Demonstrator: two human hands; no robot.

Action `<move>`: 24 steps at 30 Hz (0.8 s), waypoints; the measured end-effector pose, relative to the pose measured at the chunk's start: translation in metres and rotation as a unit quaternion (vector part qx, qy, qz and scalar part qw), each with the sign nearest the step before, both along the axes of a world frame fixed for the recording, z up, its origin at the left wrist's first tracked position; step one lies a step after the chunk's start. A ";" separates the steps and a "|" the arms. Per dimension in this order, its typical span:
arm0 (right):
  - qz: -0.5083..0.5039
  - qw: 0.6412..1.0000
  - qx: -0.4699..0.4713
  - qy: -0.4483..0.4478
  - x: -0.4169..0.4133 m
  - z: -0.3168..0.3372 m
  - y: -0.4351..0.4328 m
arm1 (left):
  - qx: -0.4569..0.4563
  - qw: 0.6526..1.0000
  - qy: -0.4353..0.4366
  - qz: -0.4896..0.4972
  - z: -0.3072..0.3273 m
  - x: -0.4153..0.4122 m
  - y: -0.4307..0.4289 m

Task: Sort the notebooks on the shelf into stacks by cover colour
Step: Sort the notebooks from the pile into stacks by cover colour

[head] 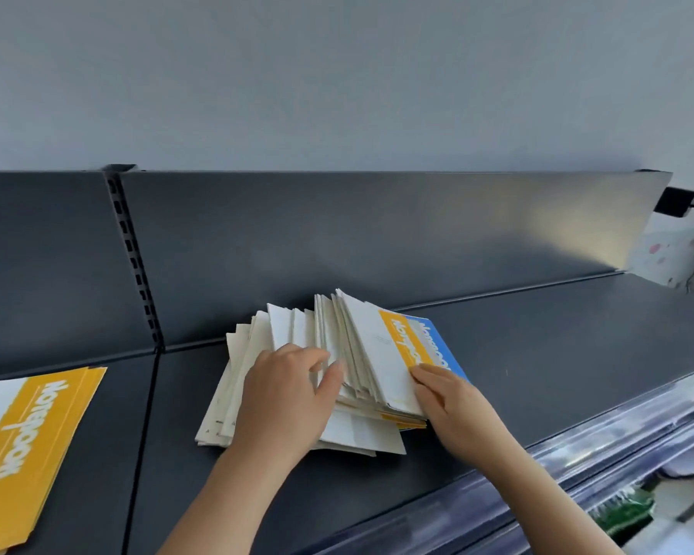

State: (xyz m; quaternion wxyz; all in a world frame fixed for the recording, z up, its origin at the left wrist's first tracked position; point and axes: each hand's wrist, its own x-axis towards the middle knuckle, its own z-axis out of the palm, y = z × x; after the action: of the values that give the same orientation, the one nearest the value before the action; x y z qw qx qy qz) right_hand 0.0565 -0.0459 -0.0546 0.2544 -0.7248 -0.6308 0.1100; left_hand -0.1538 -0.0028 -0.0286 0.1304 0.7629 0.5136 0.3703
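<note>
Left hand (pixel 285 390) rests loose-fingered on the fanned notebooks (pixel 381 346), right hand (pixel 453 398) grip I can't tell, on a dark shelf (pixel 537 374) under a grey wall (pixel 337 74), yellow stack (pixel 37 434) cropped.

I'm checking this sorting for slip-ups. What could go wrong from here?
The fanned pile is loosely splayed; the left hand and right hand working on it could slide notebooks toward the front edge of the shelf. Most lie white side up, hiding colours, so one could wrongly join the yellow stack.
</note>
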 end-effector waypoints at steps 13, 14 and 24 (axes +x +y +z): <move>-0.013 0.998 0.001 0.056 0.025 0.002 -0.005 | -0.095 0.989 -0.030 0.105 0.016 0.026 0.005; -0.005 0.999 -0.005 0.052 0.024 0.000 -0.004 | -0.096 0.989 -0.041 0.104 0.017 0.026 0.004; 0.059 0.993 -0.015 0.097 0.014 0.007 -0.008 | -0.165 0.977 -0.103 0.085 0.018 0.024 0.001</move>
State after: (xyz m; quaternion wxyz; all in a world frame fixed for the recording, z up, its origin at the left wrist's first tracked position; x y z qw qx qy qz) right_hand 0.0701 -0.0538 -0.0478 0.2963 -0.6757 -0.6435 0.2037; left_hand -0.1299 -0.0017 -0.0110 0.2744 0.6426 0.6142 0.3668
